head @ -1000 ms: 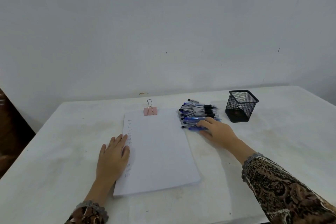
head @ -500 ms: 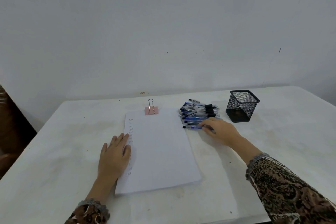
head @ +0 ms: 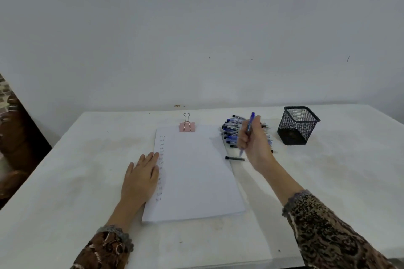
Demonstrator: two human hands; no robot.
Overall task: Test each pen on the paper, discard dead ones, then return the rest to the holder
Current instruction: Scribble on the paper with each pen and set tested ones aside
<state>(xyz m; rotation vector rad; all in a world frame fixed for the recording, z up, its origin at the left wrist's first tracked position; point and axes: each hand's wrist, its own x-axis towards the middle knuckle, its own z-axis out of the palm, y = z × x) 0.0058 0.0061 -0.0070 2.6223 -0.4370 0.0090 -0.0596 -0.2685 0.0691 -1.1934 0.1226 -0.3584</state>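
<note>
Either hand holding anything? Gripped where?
Right hand holds a blue pen around its middle, tip down. Left hand holds nothing, flat on the paper.

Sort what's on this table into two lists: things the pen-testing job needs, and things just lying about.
Part of the job:
- blue pen held in the right hand
- pile of pens
- paper, pressed flat by the left hand
- mesh holder

Just there:
- pink binder clip on the paper's top edge
- table
</note>
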